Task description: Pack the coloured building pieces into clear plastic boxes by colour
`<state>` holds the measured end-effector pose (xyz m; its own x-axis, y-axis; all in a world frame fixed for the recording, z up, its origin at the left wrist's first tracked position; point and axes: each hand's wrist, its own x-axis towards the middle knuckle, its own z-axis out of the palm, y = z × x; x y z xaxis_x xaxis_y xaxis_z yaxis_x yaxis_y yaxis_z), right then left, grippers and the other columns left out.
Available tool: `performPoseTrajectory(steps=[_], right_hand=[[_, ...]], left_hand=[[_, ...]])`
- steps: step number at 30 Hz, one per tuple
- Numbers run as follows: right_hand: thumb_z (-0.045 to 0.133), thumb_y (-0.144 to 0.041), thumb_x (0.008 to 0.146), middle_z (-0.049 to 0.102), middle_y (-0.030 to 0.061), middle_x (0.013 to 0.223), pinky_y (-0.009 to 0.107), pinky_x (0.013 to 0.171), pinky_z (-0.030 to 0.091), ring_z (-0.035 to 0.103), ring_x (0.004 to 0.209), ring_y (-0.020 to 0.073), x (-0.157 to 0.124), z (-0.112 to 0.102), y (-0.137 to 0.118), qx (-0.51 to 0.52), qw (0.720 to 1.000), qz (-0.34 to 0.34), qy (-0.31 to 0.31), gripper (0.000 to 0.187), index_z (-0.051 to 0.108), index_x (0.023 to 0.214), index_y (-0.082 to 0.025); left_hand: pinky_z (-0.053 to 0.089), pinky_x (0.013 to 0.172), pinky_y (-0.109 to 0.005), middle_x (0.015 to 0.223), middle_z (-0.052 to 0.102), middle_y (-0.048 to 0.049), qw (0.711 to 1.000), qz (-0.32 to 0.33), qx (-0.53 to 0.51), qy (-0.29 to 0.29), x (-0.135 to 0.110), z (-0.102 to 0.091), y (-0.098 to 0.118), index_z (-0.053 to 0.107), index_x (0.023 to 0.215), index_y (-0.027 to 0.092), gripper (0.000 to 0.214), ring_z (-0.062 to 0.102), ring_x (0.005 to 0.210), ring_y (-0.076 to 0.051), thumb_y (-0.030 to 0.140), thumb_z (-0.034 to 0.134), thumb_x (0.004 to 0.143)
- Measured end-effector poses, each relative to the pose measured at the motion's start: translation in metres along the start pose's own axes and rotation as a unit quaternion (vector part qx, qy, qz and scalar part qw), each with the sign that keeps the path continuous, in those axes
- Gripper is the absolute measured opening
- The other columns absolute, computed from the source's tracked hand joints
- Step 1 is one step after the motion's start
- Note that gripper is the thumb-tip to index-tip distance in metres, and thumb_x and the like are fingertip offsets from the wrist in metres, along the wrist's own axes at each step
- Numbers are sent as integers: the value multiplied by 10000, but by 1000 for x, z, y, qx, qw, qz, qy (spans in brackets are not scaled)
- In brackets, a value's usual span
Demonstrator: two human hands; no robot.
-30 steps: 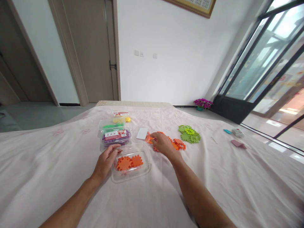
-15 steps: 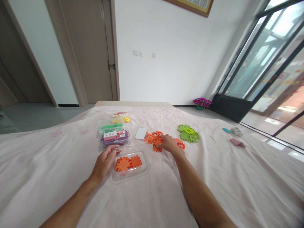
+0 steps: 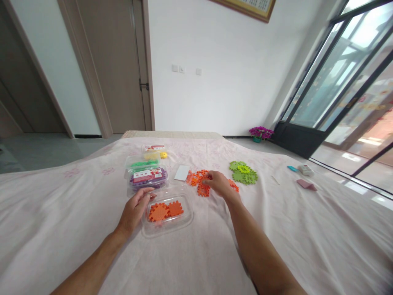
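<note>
The clear plastic tray (image 3: 172, 228) is set on the cloth-covered surface (image 3: 211, 246), and orange gear pieces (image 3: 159, 212) are held inside it. Its far left corner is met by the left hand (image 3: 135, 209), whose fingers are loosely curled; whether the rim is gripped cannot be told. More pieces, the loose orange gears (image 3: 203, 189), are spread to the right of the tray and slightly beyond it. Over these the right hand (image 3: 218, 184) is lowered, its fingers bent and partly closed; whether a gear is pinched is hidden. The purple-filled box (image 3: 148, 176) is placed just beyond the tray, to its left, and the light-green gears (image 3: 245, 176) are heaped well to its right. The step in hand is judged to be the picking over of loose gears; for that, a fingertip pinch on one edge is called for.
</note>
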<state>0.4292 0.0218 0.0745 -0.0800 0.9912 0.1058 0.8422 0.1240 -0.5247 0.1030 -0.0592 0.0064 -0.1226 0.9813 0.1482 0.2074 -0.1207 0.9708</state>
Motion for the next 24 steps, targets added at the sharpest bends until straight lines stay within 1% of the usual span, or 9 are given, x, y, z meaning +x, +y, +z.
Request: performPoseTrajectory(steps=[2,4,7,9,12,14,15,19,24], right_hand=[[638,-326,770,676,24,755,246,614,378,583,698,151,0,-1,-8,92,995,-21,12,186,690,832,-159],[638,-357,776,685,33,782,250,636,419,596,720,155,-1,-1,-19,196,979,-52,4,237,683,873,-146],[667,-382,767,689,41,792,254,650,457,609,714,146,-8,3,-39,317,943,-88,-48,282,668,895,-130],[698,-366,756,692,40,787,247,644,464,610,695,134,-15,7,-51,347,927,-107,-97,271,667,883,-129],[711,-310,757,701,36,789,233,628,461,616,688,127,-25,15,-64,321,921,-139,-171,212,687,872,-134],[716,-259,750,709,28,802,226,628,458,625,701,128,-31,17,-70,267,928,-161,-205,181,711,890,-146],[718,-229,742,715,25,814,225,637,459,632,715,130,-33,18,-72,232,935,-169,-209,184,722,909,-153],[717,-146,722,736,35,888,240,712,472,660,802,149,-37,17,-75,115,963,-191,-153,277,739,997,-174],[630,-151,804,744,29,896,247,746,475,670,811,147,-38,17,-76,90,961,-224,-133,238,745,1007,-193]], left_hand=[[494,942,-377,1013,728,-85,1000,-1,0,-3,0,0,1,620,1136,188,493,689,1019,-263,579,532,849],[488,951,-380,1018,727,-85,1000,1,5,-5,-1,0,2,618,1138,191,480,684,1025,-261,567,528,854],[487,949,-378,1008,729,-77,1000,6,13,-1,-1,0,4,624,1124,196,460,682,1022,-260,555,528,854],[491,940,-371,994,731,-70,1000,7,16,2,-1,0,6,629,1111,195,455,684,1017,-260,554,530,850],[498,923,-355,984,735,-62,1000,6,19,4,-2,0,8,632,1112,194,454,685,1010,-254,550,525,852],[499,918,-349,987,737,-61,1000,5,19,3,-2,0,8,631,1118,194,453,685,1008,-251,545,524,853],[496,922,-350,993,737,-62,1000,5,19,2,-3,0,8,630,1123,193,453,685,1011,-251,542,523,855],[483,943,-366,1018,733,-73,1000,1,16,-2,-2,0,7,621,1137,190,447,680,1029,-252,530,517,866],[493,930,-375,990,740,-74,1000,-2,15,4,-3,1,10,634,1118,187,454,689,1008,-259,540,530,851]])
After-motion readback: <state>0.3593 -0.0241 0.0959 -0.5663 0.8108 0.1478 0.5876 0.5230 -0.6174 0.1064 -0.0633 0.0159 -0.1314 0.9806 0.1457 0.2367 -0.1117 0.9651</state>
